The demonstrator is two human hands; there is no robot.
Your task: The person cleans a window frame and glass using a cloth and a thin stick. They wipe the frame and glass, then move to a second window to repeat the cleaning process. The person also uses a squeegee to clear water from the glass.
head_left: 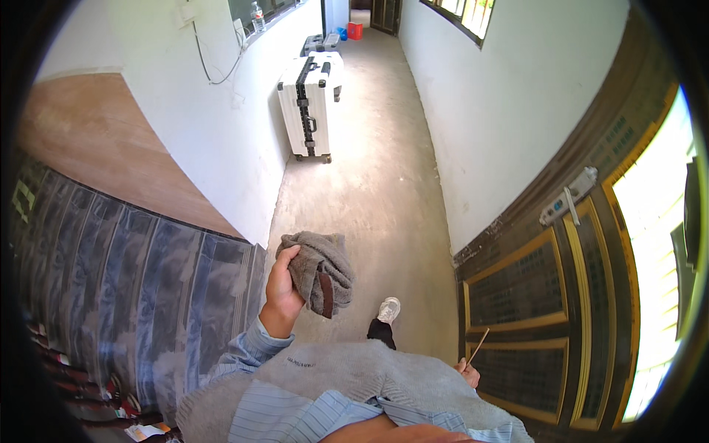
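My left hand (281,289) is closed on a bunched brownish-grey cloth (329,267), its thumb laid over the near side. A dark brown strip runs along one fold of the cloth. Low at my right side, my right hand (467,373) grips a thin light-brown stick (480,345) that points up and to the right. Most of that hand's fingers are hidden beside my grey sweater. What the stick belongs to cannot be made out.
A white suitcase (317,111) stands against the left wall, with grey cases (325,43) behind it. Dark stairs (140,258) descend or rise at the left. At the right is a dark door (517,310) with a metal handle (570,203). A red container (355,31) stands far ahead.
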